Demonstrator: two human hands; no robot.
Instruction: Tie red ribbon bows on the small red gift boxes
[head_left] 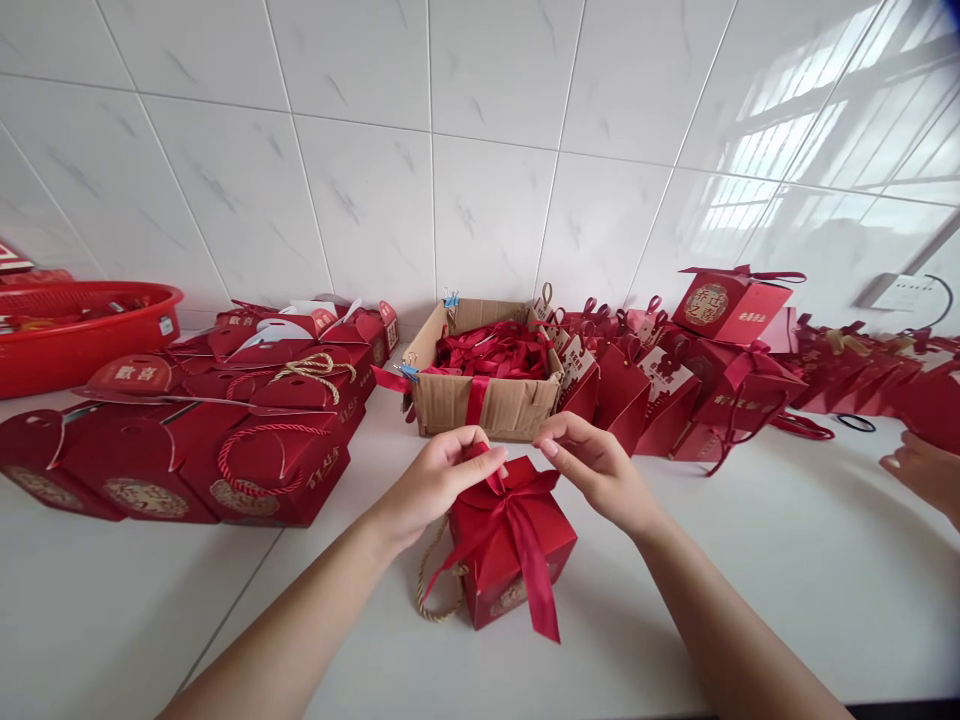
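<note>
The box sits near, at the middle of the table. The left hand pinches the ribbon at the bow on its lid, and the right hand is pinched shut just over the bow's right loop, whether on ribbon I cannot tell. An uneven tug could, I judge, undo the bow or tip the box, since nothing pins it down.

Small red gift box upright on white counter, dark red ribbon bow on top w/ tails down front, gold rope handle at left.
</note>
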